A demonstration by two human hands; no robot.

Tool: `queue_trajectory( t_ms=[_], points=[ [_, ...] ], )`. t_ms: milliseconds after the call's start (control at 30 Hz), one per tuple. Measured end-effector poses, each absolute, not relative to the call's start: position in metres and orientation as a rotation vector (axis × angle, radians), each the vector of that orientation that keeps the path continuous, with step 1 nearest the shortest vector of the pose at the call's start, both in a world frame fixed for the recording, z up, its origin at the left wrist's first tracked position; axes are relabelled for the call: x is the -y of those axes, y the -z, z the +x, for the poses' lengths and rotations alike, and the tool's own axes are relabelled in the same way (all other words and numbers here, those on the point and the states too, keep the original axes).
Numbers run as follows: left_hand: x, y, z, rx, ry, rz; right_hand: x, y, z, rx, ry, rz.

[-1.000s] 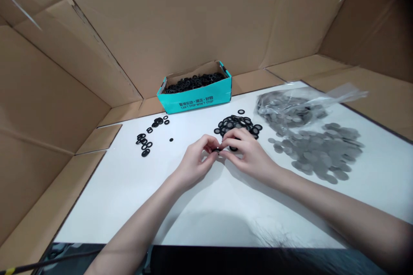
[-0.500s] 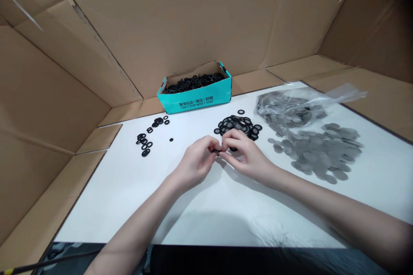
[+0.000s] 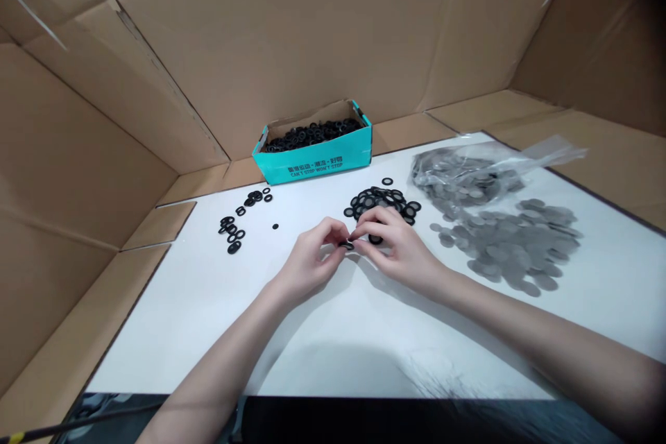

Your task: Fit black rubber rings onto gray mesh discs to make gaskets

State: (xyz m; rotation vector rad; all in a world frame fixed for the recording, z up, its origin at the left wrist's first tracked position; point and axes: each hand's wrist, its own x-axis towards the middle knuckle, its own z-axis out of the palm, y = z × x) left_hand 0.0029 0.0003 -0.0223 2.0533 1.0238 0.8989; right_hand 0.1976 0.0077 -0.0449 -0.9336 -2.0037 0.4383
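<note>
My left hand (image 3: 312, 260) and my right hand (image 3: 398, 246) meet at the middle of the white table (image 3: 218, 312). Both pinch one small black rubber ring (image 3: 346, 245) between their fingertips. Just behind my right hand lies a heap of black rings (image 3: 382, 200). To its right spreads a pile of grey discs (image 3: 513, 244), and behind that a clear plastic bag (image 3: 468, 177) with more discs.
A teal box (image 3: 315, 156) full of black rings stands at the back of the table. A scatter of black rings (image 3: 234, 225) lies at the left, one single small piece (image 3: 275, 226) beside it. Cardboard walls (image 3: 291, 35) enclose the table on three sides.
My hands have stayed together at the same spot. The fingers have shifted slightly around the ring, which now shows more of its face.
</note>
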Motion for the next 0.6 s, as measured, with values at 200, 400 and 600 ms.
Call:
queue_trajectory(
  t_ms=[200, 400, 600],
  points=[
    [0.0003, 0.0215, 0.0051, -1.007, -0.936, 2.027, -0.0059, 0.0454, 0.1970, 2.014, -0.452, -0.942],
    [0.0017, 0.0223, 0.0077, -0.984, -0.961, 2.023, -0.0065, 0.0446, 0.1970, 2.010, -0.499, -0.937],
    [0.0030, 0.0238, 0.0061, -1.004, -0.868, 2.046, -0.0067, 0.0428, 0.1969, 2.005, -0.585, -0.921]
  ],
)
